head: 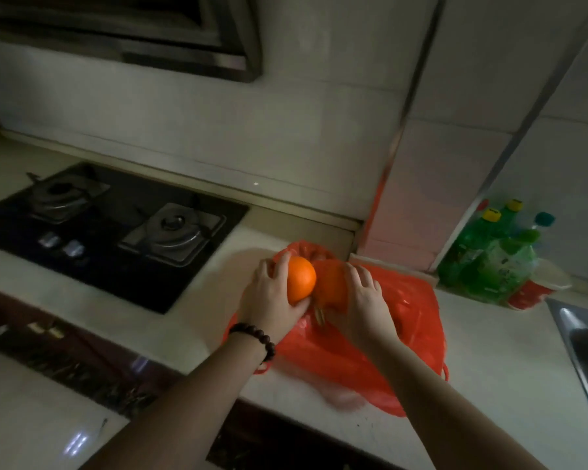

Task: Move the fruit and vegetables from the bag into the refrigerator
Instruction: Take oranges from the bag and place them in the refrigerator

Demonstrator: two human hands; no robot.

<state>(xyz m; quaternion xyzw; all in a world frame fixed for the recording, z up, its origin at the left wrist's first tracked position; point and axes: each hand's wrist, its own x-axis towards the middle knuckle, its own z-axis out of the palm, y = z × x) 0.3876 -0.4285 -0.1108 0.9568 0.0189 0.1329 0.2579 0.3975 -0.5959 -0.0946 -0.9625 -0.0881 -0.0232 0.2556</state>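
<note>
1. Red, thin and glossy, the plastic bag [381, 337] lies crumpled and flattened on the pale stone countertop [489, 361], its mouth turned toward the tiled wall.
2. A round, smooth, bright orange [301, 279] sits in the left hand [272, 296], whose fingers and thumb curl round it just above the bag's open mouth.
3. A second orange [331, 286], duller in shade and partly veiled by the bag's film, touches the first; the right hand [365, 303] lies over it with fingers spread and bent, pressing on it and the plastic. Whether it truly grasps the fruit I cannot tell.
4. The two hands are close together, nearly side by side over the bag's mouth.
5. A bracelet [255, 339] of dark round beads rings the left wrist.
6. Left of the bag, a black glass hob [109, 232] is set flush in the counter, with two metal burners.
7. At the right, clear green plastic bottles [496, 252] with yellow and teal caps stand in the corner, beside a steel sink [581, 337] edge.
</note>
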